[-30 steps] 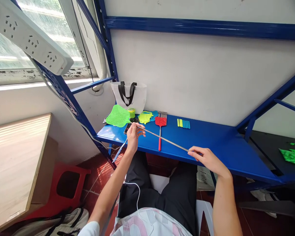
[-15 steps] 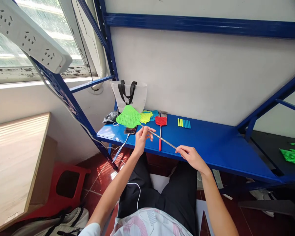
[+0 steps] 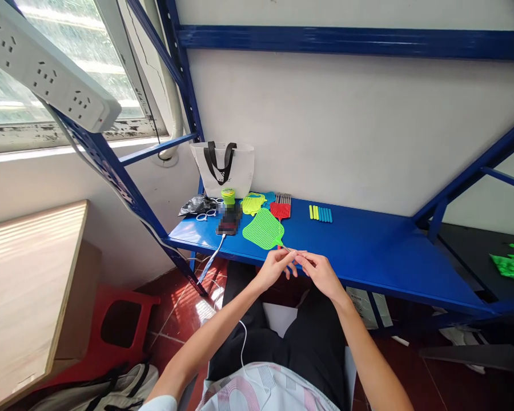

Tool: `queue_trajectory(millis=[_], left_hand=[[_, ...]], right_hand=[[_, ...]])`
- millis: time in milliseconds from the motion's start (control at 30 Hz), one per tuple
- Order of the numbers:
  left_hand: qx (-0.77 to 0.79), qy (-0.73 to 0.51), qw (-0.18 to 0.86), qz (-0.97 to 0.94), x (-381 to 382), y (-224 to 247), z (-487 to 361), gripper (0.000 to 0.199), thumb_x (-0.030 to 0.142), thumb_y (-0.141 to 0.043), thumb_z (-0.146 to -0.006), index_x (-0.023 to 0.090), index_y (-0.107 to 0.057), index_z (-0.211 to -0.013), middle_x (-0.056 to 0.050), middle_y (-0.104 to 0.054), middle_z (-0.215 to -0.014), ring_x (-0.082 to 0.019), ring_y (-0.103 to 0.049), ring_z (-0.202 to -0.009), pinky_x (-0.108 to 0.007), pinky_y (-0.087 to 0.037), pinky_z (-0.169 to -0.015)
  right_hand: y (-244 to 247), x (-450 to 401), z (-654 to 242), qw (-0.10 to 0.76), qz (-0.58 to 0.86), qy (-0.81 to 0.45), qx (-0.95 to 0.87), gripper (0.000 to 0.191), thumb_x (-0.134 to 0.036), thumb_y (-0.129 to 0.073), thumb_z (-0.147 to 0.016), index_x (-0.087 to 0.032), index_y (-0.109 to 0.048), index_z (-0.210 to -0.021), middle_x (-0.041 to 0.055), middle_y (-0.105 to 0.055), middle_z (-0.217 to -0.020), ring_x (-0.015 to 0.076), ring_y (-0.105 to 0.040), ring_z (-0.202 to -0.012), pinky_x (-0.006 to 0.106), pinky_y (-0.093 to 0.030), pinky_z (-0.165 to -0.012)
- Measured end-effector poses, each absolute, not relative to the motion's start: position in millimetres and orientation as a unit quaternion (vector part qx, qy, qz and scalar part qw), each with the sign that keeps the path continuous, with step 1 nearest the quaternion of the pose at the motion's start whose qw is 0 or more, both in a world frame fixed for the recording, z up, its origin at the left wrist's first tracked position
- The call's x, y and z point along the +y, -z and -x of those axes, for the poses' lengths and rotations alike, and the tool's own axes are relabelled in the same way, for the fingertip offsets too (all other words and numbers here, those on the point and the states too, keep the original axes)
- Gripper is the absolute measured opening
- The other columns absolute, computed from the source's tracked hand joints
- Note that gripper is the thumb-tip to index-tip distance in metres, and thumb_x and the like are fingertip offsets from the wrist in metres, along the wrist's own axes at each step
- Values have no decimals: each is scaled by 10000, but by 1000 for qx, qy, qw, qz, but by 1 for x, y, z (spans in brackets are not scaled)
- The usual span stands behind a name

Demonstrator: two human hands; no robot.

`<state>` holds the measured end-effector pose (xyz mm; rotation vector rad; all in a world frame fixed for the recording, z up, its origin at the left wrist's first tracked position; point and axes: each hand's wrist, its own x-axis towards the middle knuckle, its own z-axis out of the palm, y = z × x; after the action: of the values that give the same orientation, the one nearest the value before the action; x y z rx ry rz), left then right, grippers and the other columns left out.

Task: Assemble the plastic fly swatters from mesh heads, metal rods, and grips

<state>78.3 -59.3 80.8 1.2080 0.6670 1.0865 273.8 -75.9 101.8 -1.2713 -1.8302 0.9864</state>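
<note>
A green fly swatter (image 3: 263,229) is held over the front edge of the blue shelf (image 3: 368,245), its perforated head pointing to the left. My left hand (image 3: 277,268) is closed on its thin metal rod just below the head. Close beside it, my right hand (image 3: 319,273) pinches the other end, and little of the rod shows between them. Behind the green head lies a red fly swatter (image 3: 280,210), its handle mostly covered. Yellow-green swatter heads (image 3: 252,203) and blue ones (image 3: 269,198) rest to its left.
A phone (image 3: 228,221) on a white cable, scissors (image 3: 206,215), a black plastic bag (image 3: 196,205) and a green-lidded container (image 3: 228,197) sit at the left. Behind them stands a white tote bag (image 3: 244,165). Several yellow and blue sticks (image 3: 321,214) lie right of the swatters.
My hands have come together, and the visible length of rod between them has become much shorter. The green head has moved right and toward me, uncovering the phone and the green-lidded container.
</note>
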Motion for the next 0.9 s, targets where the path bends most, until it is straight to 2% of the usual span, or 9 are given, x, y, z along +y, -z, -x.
queue_trajectory(millis=[133,233,333,400,500,600,733,800,900], left_hand=[[297,-465,654,-518,-68,-76,-85,654,715,-809,-904,72,-803,-1020,-109,-754,-741,-175,-702,-559,-238,-492,-481],[304,-495,653,-486,-70,-69,-86,677,737,-787,-910,83,-799,-1084,-86,-739,-705,-173,-690,-553,-252,-517,-513],[311,-516,632,-487,-65,-69,-77,646,729,-803,-900,96,-822,-1029,-92,-747,-736,-162,-680,-589,-253,-527,-542],[311,-526,616,-496,-61,-73,-69,619,719,-798,-911,111,-838,-1020,-131,-798,-891,-152,-684,-634,-253,-537,-558],[310,-529,611,-501,-57,-80,-61,632,738,-756,-937,125,-846,-1061,-160,-818,-1051,-150,-691,-660,-259,-549,-566],[314,-527,607,-506,-54,-84,-63,688,786,-695,-957,124,-842,-1075,-144,-809,-966,-157,-692,-644,-262,-543,-561],[312,-515,588,-541,-53,-89,-72,697,792,-659,-983,120,-836,-1026,-59,-700,-658,-157,-663,-575,-255,-519,-562],[313,-527,572,-546,-52,-94,-75,667,771,-664,-994,124,-825,-969,-46,-677,-624,-150,-652,-564,-245,-500,-552],[319,-580,553,-506,-49,-101,-72,626,749,-688,-991,139,-785,-889,-56,-715,-694,-132,-635,-541,-242,-485,-520]], right_hand=[[-107,-78,-273,333,489,-388,-707,607,-718,-578,-1061,-188,-869,-1115,-10,-580,-643,163,-492,-620,298,-390,-619],[-108,-78,-271,325,483,-398,-709,600,-694,-588,-1063,-188,-854,-1243,-20,-590,-635,166,-534,-629,292,-436,-649],[-106,-78,-268,313,468,-409,-718,548,-676,-615,-1057,-205,-854,-1199,4,-679,-739,171,-589,-682,286,-466,-665],[-104,-78,-266,309,460,-416,-721,524,-673,-620,-1056,-212,-846,-1161,20,-716,-800,171,-610,-691,283,-474,-647],[-102,-78,-262,313,464,-424,-712,545,-689,-605,-1055,-214,-822,-1211,21,-712,-781,170,-605,-643,281,-473,-595],[-101,-78,-260,329,472,-420,-702,589,-725,-612,-1036,-214,-801,-1262,18,-701,-756,172,-592,-609,284,-466,-559],[-105,-80,-261,355,494,-382,-696,584,-761,-572,-1046,-224,-796,-1095,-6,-637,-670,165,-558,-579,280,-439,-553],[-110,-83,-260,354,501,-355,-705,560,-744,-539,-1072,-238,-764,-989,-23,-600,-630,155,-542,-559,276,-430,-570],[-116,-88,-259,329,502,-316,-735,512,-672,-482,-1122,-260,-714,-924,-34,-603,-615,152,-560,-561,271,-415,-611]])
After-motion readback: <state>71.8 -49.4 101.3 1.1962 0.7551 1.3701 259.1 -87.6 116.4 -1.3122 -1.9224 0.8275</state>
